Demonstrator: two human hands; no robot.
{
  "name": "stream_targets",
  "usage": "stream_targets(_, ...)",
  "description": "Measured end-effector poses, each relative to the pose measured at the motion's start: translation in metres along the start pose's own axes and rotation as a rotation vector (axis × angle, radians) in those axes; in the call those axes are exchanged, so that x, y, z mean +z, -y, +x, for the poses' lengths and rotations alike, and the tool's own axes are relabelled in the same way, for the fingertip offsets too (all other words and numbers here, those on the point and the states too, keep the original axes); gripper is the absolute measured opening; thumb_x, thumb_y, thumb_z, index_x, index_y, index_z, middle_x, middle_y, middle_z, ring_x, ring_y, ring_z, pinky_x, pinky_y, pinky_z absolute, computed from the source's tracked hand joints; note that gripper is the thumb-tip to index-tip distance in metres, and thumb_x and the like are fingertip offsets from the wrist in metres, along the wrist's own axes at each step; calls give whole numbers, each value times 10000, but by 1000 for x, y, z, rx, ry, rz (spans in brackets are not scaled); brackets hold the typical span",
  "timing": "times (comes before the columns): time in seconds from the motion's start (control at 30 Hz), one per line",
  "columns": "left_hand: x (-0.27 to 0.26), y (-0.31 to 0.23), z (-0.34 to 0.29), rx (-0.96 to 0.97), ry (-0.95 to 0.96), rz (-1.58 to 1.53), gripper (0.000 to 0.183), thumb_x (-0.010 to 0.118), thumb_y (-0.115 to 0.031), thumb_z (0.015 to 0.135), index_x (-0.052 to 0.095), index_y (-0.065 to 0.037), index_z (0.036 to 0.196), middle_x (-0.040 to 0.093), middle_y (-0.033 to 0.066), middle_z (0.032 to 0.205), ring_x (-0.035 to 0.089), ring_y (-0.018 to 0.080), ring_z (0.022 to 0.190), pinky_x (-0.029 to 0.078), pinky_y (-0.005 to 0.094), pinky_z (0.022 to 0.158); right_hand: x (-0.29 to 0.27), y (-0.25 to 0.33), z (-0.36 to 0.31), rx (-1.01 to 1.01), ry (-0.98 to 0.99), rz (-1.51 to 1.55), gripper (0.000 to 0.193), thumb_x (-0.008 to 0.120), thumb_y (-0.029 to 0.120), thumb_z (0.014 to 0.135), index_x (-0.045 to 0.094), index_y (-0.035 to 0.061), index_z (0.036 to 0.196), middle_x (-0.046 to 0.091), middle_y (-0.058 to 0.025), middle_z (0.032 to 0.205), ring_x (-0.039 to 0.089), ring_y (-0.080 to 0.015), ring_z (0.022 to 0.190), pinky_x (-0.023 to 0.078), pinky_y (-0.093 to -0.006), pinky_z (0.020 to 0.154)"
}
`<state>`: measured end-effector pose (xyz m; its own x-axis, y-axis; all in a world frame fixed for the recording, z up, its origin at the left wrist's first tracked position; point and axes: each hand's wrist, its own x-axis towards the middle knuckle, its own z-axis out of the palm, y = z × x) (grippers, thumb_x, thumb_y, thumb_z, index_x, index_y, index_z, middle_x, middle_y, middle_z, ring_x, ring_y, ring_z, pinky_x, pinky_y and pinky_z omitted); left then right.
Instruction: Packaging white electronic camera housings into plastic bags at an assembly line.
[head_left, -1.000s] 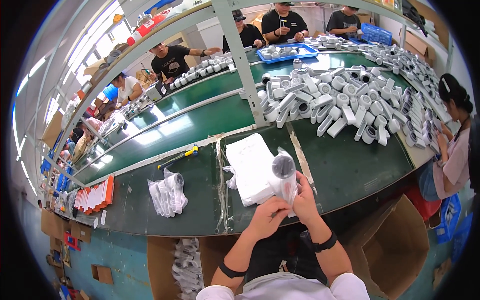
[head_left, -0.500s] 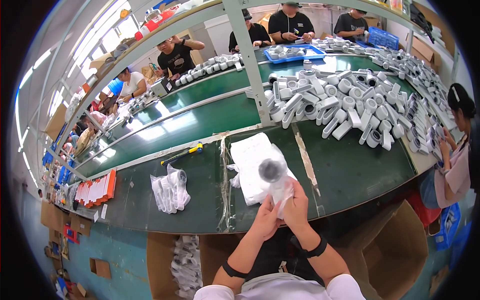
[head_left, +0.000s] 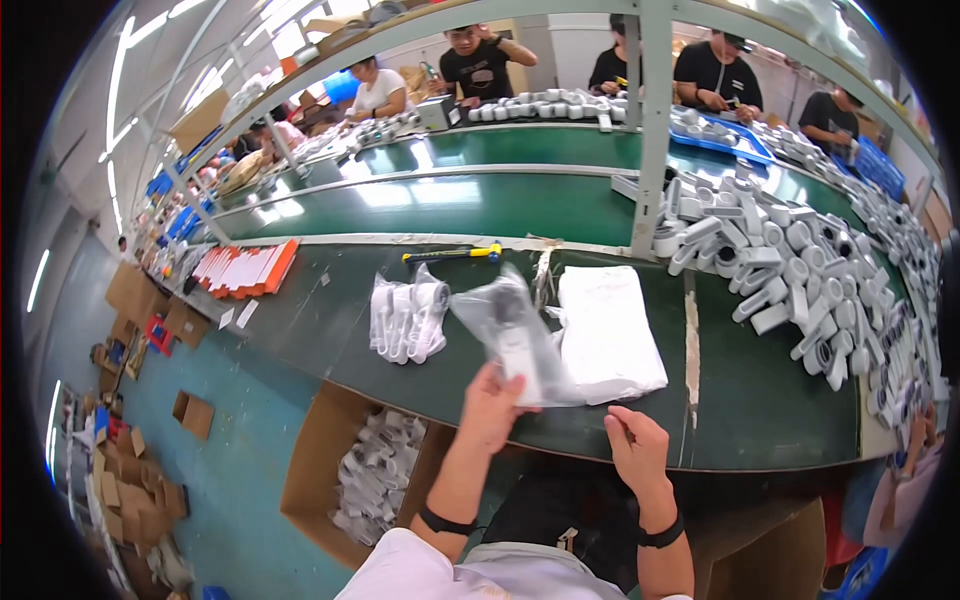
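Note:
My left hand (head_left: pixel 490 405) grips the lower end of a clear plastic bag with a white handheld device (head_left: pixel 517 362) inside, its round dark head at the top. It is held up over the table, just left of a stack of white plastic bags (head_left: pixel 610 335). My right hand (head_left: pixel 640 450) is apart from it, by the table's front edge below the stack, fingers curled in with nothing visible in them. Several bagged devices (head_left: pixel 408 318) lie in a row to the left of the one I hold.
A yellow-and-black hammer-like tool (head_left: pixel 452 254) lies behind the bagged row. Unbagged devices (head_left: pixel 790 265) form a large heap at right. Orange-and-white cards (head_left: pixel 245 268) lie at far left. Below the table edge, an open carton (head_left: pixel 318 465) contains bagged devices. A shelf post (head_left: pixel 652 130) rises ahead; co-workers sit beyond.
The view has swung to the right-hand side's opposite, leftward. Both hands held the device over the bag stack before; now my left hand alone carries it bagged to the left, and my right has let go.

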<state>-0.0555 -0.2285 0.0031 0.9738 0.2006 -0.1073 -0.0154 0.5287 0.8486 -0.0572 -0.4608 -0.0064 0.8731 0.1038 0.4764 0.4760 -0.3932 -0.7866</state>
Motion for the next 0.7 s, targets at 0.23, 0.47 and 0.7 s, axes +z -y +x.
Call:
stream_targets(0.23,-138,-107,5,511,-725,667,467,658,-59,879,480,86,1285,637,151,1096,638,170,834,556,277,567,12,-40,-22,318,65,161,152,677,143,881,693,-2,921,667,-104,734,613,-151,613,476,-269,590)
stream_targets(0.47,-257,-125,48,320,-1076,979,489,721,-135,813,543,38,1234,658,184,1063,665,260,781,564,334,570,14,-38,-22,267,23,111,161,685,154,876,693,-3,910,661,-107,722,604,-152,594,471,-268,580)
stream_targets(0.7,-258,-94,86,304,-1017,1359,442,714,-238,809,618,-7,1174,672,201,1060,638,375,983,486,443,870,13,-37,-25,253,-7,47,144,683,145,872,692,2,886,657,-112,718,612,-177,591,476,-280,574)
